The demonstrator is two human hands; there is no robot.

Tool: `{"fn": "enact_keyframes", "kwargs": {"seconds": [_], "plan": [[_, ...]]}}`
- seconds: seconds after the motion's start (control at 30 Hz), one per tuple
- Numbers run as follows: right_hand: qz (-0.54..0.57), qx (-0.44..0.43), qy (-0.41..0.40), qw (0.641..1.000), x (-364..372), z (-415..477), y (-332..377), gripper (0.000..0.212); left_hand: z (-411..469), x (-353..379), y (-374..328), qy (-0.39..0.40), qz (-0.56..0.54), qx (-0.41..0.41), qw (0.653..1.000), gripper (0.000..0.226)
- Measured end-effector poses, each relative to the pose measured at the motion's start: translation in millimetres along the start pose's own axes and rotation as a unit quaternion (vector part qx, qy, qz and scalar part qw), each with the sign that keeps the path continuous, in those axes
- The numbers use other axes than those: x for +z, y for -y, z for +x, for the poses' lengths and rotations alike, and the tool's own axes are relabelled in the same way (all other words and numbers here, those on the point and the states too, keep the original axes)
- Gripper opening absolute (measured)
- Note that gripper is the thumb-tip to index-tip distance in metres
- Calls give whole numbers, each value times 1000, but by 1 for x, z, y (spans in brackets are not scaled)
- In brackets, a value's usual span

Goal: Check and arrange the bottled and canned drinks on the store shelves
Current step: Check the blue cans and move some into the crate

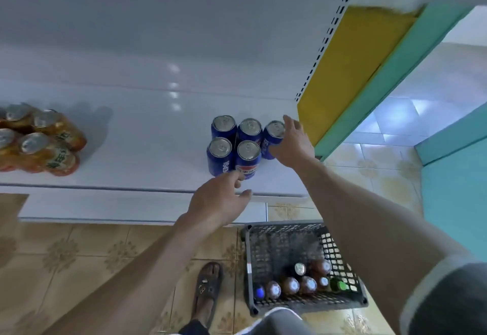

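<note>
Squaring the five blue cans (238, 145) near the white shelf's (131, 137) right end should go best if the right hand (292, 142), fingers wrapped round the rightmost can (272, 137), slides it flush while the left hand (218, 203), fingers loosely bent, steadies the front can (247, 159).

Small shop, retail aisle. White metal display shelf (147, 150) hung off a slotted upright (324, 47). Blue cola cans (247, 159) stand in a tight block, with orange drink cans (50, 147) grouped further along. A plastic shopping basket (279, 245) of bottles (290, 286) sits on the tiled floor (79, 255).
</note>
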State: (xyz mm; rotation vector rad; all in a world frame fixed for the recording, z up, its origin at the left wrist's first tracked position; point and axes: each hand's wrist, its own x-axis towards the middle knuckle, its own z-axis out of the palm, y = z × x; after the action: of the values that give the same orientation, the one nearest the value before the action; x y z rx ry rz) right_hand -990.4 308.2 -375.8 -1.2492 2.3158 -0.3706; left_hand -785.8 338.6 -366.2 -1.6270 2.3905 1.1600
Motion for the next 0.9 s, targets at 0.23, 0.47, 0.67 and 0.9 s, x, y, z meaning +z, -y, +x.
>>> {"fn": "enact_keyframes", "kwargs": {"seconds": [0.23,0.47,0.67,0.9], "plan": [[51,44,-22,997,21,35,-4,65,25,-2,15,56,17,36,998,41],[144,47,-109,982,-6,-36,-28,70,16,-5,-17,59,-61,87,993,49],[202,-69,-174,961,-67,-140,-24,74,-16,12,-66,-70,-183,219,956,88],[144,-253,-303,908,-113,-226,-24,67,-55,26,-121,-97,-364,342,861,78]]}}
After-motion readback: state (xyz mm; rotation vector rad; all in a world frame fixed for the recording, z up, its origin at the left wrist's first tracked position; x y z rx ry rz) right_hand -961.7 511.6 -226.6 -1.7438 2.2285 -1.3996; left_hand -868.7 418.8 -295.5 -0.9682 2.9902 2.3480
